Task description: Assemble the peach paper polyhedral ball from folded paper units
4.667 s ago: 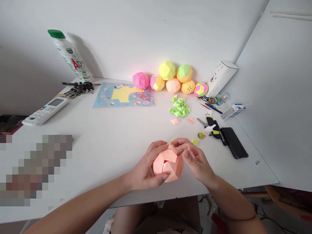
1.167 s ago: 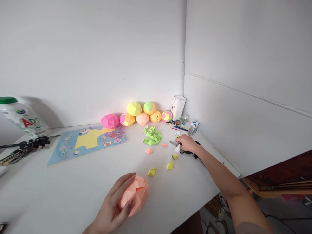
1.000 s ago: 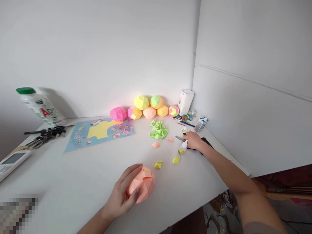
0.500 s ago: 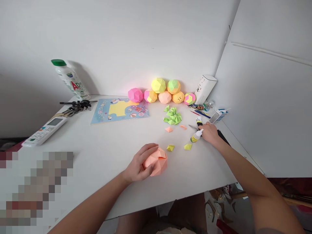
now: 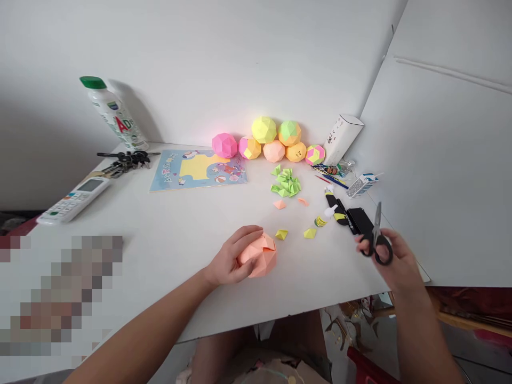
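Left hand cupped on peach paper ball, mid-desk. Right hand gripping scissors right of ball, blades up. Risk: loose grip, ball crushed or rolling; blade snagging paper.

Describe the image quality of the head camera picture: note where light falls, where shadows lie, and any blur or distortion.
Head view: soft, even daylight; the bottle casts a faint shadow on the wall to its right. A pixelated block hides the table's lower left. Wide-angle lens bends the table edge and tilts the bottle. The scissors in the right hand look slightly soft; the peach paper ball under the left hand is sharp.
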Tool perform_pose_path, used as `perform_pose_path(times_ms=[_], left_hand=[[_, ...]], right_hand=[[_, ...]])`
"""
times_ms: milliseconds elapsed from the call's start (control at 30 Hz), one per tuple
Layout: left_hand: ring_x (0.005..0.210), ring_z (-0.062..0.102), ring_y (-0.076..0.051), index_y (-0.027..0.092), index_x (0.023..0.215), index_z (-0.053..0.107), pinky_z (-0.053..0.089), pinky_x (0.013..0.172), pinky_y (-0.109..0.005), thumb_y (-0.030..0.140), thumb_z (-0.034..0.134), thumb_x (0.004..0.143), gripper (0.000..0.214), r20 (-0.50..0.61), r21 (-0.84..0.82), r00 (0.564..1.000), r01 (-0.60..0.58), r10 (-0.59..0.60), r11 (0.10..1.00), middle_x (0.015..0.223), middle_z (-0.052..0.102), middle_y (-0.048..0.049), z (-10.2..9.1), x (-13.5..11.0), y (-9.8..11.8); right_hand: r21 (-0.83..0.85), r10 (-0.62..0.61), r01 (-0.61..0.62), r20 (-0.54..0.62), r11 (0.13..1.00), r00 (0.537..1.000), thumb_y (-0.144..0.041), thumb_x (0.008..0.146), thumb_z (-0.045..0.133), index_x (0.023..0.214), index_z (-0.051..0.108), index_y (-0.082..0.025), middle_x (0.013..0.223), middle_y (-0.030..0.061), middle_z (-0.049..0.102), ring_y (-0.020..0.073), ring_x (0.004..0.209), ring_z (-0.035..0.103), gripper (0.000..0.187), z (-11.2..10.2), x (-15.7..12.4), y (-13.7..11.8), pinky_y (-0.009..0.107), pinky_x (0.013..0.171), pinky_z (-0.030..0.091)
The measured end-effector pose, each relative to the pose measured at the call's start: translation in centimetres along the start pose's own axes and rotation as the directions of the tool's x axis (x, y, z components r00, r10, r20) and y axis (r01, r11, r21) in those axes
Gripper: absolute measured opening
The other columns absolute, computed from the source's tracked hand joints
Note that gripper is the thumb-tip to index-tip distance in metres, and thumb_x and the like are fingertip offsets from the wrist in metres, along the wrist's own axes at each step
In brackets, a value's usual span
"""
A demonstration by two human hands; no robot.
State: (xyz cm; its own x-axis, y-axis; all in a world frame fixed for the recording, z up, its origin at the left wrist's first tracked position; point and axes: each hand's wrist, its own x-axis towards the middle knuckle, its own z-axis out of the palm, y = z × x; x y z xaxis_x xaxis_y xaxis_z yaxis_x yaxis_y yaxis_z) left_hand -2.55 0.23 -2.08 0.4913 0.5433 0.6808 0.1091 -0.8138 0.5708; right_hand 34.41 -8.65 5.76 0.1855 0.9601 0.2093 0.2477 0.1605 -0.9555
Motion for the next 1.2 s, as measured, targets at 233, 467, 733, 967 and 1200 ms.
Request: perform_pose_path(times_ms=[233,467,733,967,1200], left_hand=[[0.112,0.059,-0.028,0.021,0.136,0.045,0.056,0.086,-0.048,0.027,0.046,0.091,0.045,-0.005,0.017,1.0,0.008,-0.008,1.0,0.125,0.055,-0.017,0.0,-0.1,-0.1],[0.111,0.059,-0.028,0.021,0.137,0.044,0.055,0.086,-0.047,0.025,0.047,0.09,0.047,0.002,0.016,1.0,-0.007,0.007,1.0,0.125,0.055,-0.0171,-0.1,0.1,0.1],[0.111,0.058,-0.028,0.021,0.138,0.043,0.054,0.088,-0.047,0.022,0.048,0.089,0.049,0.007,-0.023,1.0,0.002,-0.002,1.0,0.125,0.054,-0.0173,-0.1,0.2,0.2],[0.11,0.059,-0.028,0.022,0.138,0.042,0.056,0.086,-0.047,0.023,0.047,0.089,0.049,0.005,-0.009,1.0,-0.002,0.002,1.0,0.125,0.054,-0.0171,-0.1,0.2,0.3],[0.112,0.058,-0.029,0.022,0.14,0.04,0.055,0.089,-0.049,0.023,0.048,0.089,0.052,0.018,0.011,1.0,-0.023,0.023,1.0,0.127,0.053,-0.0179,-0.1,0.1,0.3]], right_hand=[[0.303,-0.008,-0.113,0.371,0.946,0.928,-0.077,0.075,0.054,0.106,0.069,-0.028,0.068,0.0055,0.06,0.0281,0.078,0.064,0.059,6.0,-4.7,-0.2,0.043,0.069,0.055],[0.143,-0.184,0.152,0.25,0.978,0.95,-0.045,0.093,0.055,0.089,0.071,-0.018,0.063,0.0027,0.057,0.0165,0.06,0.052,0.032,9.5,-3.5,0.3,0.031,0.055,0.044],[0.121,-0.331,0.313,0.189,0.942,0.925,-0.048,0.09,0.061,0.091,0.075,-0.021,0.065,0.0028,0.062,0.0154,0.058,0.052,0.031,11.7,-0.7,0.0,0.03,0.054,0.043],[0.091,-0.298,0.286,0.187,0.954,0.936,-0.023,0.095,0.054,0.101,0.069,-0.023,0.073,0.0024,0.064,0.0143,0.061,0.059,0.016,11.5,-0.8,-0.1,0.028,0.054,0.048],[-0.09,-0.733,0.78,0.292,0.619,0.615,-0.01,0.089,0.054,0.114,0.064,-0.016,0.077,0.0078,0.061,0.0197,0.072,0.056,0.028,12.4,-1.8,-1.7,0.037,0.062,0.055]])
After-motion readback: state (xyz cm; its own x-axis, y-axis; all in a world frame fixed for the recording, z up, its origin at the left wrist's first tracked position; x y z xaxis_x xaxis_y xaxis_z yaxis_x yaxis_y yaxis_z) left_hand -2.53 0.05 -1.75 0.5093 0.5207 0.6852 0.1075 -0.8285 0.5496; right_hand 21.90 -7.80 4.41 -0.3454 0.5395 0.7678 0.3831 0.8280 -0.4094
